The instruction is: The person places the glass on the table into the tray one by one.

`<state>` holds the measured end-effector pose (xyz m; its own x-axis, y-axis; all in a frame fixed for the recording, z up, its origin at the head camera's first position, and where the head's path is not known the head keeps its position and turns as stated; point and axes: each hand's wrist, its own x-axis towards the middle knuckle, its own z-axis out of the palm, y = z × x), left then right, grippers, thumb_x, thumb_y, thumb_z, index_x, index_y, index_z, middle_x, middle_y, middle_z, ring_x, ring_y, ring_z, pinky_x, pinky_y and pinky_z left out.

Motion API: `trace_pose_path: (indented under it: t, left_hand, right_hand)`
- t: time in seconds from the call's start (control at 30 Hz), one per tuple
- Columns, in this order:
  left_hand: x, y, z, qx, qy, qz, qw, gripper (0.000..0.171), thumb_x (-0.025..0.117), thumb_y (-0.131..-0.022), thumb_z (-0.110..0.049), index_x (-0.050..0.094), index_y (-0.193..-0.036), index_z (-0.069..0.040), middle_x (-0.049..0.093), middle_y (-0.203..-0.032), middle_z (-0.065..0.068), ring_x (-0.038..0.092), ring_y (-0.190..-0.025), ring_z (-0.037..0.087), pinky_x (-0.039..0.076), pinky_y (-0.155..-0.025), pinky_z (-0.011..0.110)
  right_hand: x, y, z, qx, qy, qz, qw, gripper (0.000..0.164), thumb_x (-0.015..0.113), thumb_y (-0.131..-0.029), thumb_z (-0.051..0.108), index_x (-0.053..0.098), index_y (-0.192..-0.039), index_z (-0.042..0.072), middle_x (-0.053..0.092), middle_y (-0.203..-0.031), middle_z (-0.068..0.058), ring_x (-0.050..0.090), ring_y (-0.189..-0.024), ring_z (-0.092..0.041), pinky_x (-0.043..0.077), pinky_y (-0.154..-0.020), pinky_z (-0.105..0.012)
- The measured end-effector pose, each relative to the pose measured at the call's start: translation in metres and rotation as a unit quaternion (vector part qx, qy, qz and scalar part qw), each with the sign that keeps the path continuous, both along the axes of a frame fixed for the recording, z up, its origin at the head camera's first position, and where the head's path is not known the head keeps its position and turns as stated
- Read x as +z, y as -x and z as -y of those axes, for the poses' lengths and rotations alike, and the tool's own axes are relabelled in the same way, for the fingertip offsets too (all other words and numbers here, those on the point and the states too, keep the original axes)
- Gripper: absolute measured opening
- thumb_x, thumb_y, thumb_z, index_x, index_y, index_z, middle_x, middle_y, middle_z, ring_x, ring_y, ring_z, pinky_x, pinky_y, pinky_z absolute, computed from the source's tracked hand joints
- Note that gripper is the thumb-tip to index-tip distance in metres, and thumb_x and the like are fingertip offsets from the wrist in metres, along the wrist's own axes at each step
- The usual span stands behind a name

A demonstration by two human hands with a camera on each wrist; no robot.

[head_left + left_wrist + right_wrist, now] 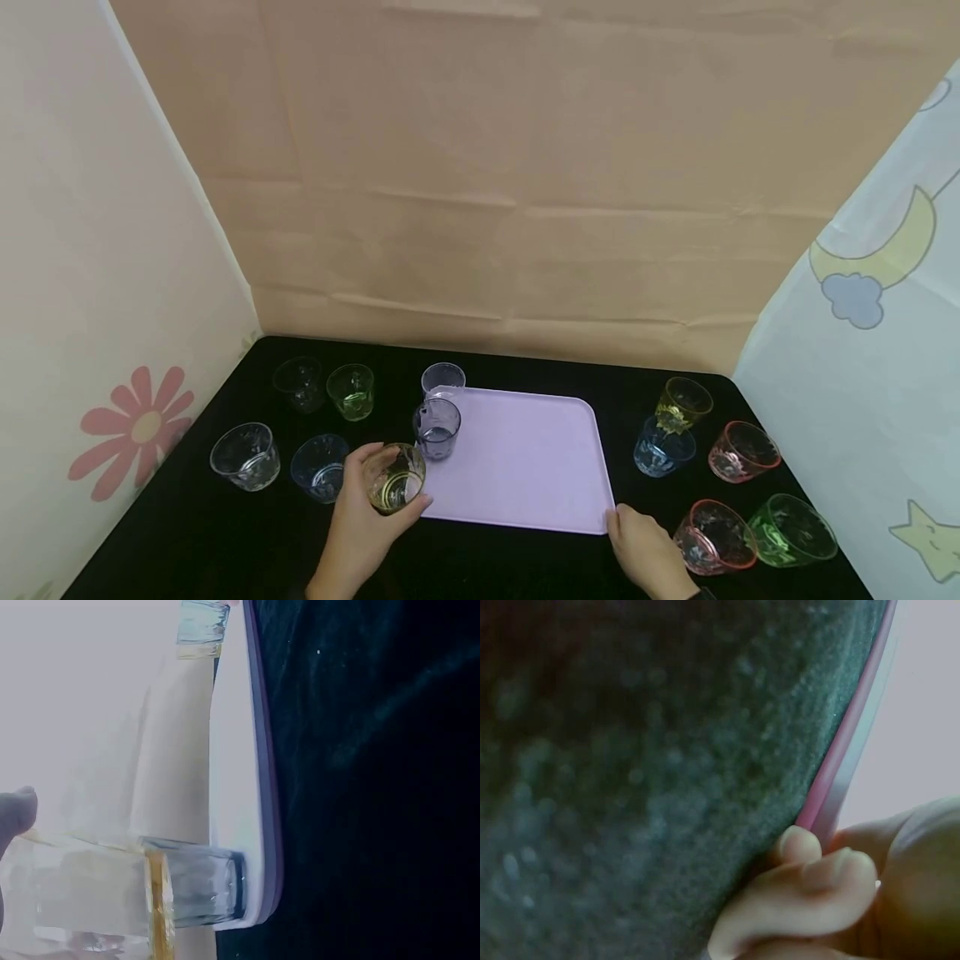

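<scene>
My left hand [358, 527] grips a yellow-tinted glass [394, 477], thumb on its near side and fingers round the far side. It holds the glass at the near left of the lilac tray [525, 467]; in the left wrist view the yellowish glass [90, 889] overlaps a tumbler [206, 885] on the tray. That greyish tumbler [437, 429] stands at the tray's left edge, with a pale purple glass [442, 377] behind it at the far left corner. My right hand [647, 552] pinches the tray's near right corner; its fingers [810, 896] curl at the rim.
Left of the tray stand clear glasses [246, 457], a blue glass [320, 468] and a green glass [351, 392]. To the right are yellow [682, 404], blue [663, 450], red [742, 452] and green [791, 533] glasses. A red-rimmed glass [715, 537] stands right beside my right hand.
</scene>
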<state>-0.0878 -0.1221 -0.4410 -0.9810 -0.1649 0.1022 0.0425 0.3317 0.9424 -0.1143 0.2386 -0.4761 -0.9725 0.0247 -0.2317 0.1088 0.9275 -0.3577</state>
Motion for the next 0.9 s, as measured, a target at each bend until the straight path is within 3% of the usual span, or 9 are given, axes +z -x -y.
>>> trace_pose_path:
  t: [0.2,0.5,0.9]
  left_hand:
    - [-0.010,0.010,-0.007,-0.003,-0.021,-0.006,0.9998,0.082,0.091,-0.075,-0.011,0.033,-0.134,-0.003,0.054,-0.139,0.021,0.046,-0.138,0.040,0.034,-0.113,0.051]
    - [-0.024,0.022,-0.014,-0.012,0.001,0.007,0.9999,0.082,0.091,-0.076,-0.014,0.032,-0.133,-0.004,0.050,-0.145,0.026,0.040,-0.143,0.043,0.029,-0.115,0.057]
    - [-0.033,0.027,-0.021,0.007,0.027,-0.007,0.9996,0.084,0.093,-0.073,-0.017,0.035,-0.132,-0.002,0.053,-0.144,0.025,0.045,-0.139,0.042,0.033,-0.113,0.060]
  right_hand:
    - [0.000,-0.002,0.000,0.005,-0.002,-0.011,1.000,0.027,0.050,-0.104,0.019,0.057,-0.080,0.007,0.044,-0.063,-0.002,0.043,-0.055,-0.018,0.036,-0.053,-0.034]
    - [0.000,-0.001,0.001,0.005,-0.002,-0.003,1.000,0.027,0.049,-0.104,0.019,0.059,-0.083,0.005,0.044,-0.064,-0.002,0.043,-0.055,-0.017,0.037,-0.053,-0.034]
    - [0.001,0.000,0.001,0.003,-0.007,-0.002,1.000,0.028,0.049,-0.104,0.018,0.058,-0.081,0.006,0.044,-0.064,-0.003,0.042,-0.055,-0.017,0.035,-0.051,-0.032]
